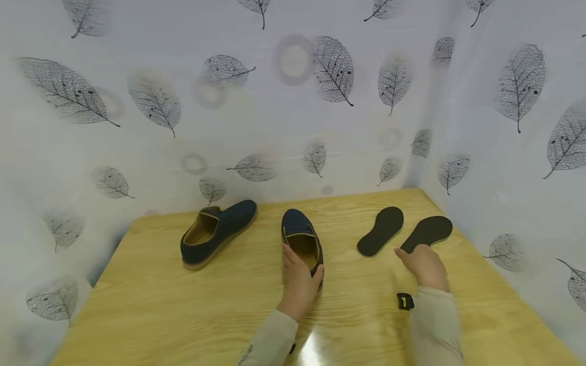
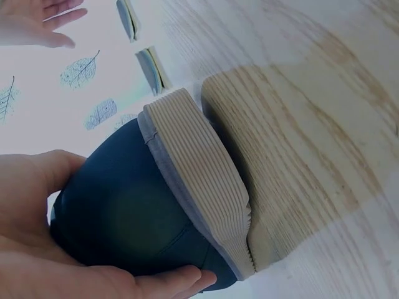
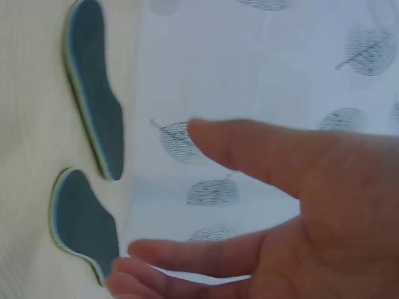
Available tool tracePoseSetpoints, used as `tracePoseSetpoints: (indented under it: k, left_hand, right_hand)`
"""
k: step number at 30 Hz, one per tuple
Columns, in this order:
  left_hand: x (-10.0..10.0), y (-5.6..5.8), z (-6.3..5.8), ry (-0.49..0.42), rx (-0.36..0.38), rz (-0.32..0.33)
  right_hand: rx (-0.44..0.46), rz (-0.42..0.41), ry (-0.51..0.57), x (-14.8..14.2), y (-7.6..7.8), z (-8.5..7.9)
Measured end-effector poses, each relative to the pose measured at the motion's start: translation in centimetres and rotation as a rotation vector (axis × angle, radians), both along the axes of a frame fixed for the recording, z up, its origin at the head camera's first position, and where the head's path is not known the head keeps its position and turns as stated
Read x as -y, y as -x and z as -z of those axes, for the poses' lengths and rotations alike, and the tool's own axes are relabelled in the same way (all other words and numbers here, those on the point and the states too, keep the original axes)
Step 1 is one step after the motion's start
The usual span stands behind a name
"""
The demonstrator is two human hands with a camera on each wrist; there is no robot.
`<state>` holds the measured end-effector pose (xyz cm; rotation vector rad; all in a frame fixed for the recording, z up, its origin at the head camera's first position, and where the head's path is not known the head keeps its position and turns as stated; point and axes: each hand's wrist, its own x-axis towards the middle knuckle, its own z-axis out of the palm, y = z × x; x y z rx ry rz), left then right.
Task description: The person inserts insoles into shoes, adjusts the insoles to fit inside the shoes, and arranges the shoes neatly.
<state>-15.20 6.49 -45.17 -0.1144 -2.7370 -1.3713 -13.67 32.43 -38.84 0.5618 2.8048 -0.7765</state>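
Observation:
My left hand grips a dark blue slip-on shoe round its heel, thumb on one side and fingers on the other. In the left wrist view the shoe's ridged beige sole faces the table, with the heel between fingers and thumb. My right hand is over the near end of the right black insole. Its thumb and fingers stand apart with nothing between them in the right wrist view. A second black insole lies just left of that one.
Another dark blue shoe stands at the table's left rear, toe pointing back and right. A small black object shows beside my right sleeve. Leaf-patterned curtains hang behind the wood-grain table and along its right side.

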Motion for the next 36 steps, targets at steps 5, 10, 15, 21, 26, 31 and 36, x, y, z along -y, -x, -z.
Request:
tracePoseSetpoints:
  k: [5, 10, 15, 21, 26, 31, 36]
  left_hand:
    - [0.8, 0.1, 0.1, -0.009, 0.015, -0.022]
    - [1.2, 0.1, 0.3, -0.004, 0.017, -0.029]
    - [1.1, 0.0, 0.4, 0.027, -0.018, -0.039]
    - [0.5, -0.2, 0.1, 0.038, -0.064, -0.041]
    - [0.2, -0.1, 0.1, 0.017, -0.068, -0.033]
    - [0.2, -0.1, 0.1, 0.002, -0.060, -0.029]
    - [0.2, 0.1, 0.1, 0.009, -0.060, -0.032]
  right_hand:
    - [-0.009, 0.057, -0.085, -0.1, 2.7, 1.0]
    - [-0.009, 0.023, -0.160, 0.6, 5.1, 1.5]
    - [0.006, 0.007, -0.170, 2.4, 7.4, 1.6]
    - [0.025, 0.010, -0.147, 3.4, 9.1, 1.8]
    - [0.046, 0.008, -0.141, 3.3, 9.6, 2.4]
    - [0.080, 0.013, -0.136, 3.6, 10.0, 2.9]
    - [0.099, 0.015, -0.148, 3.7, 10.3, 3.4]
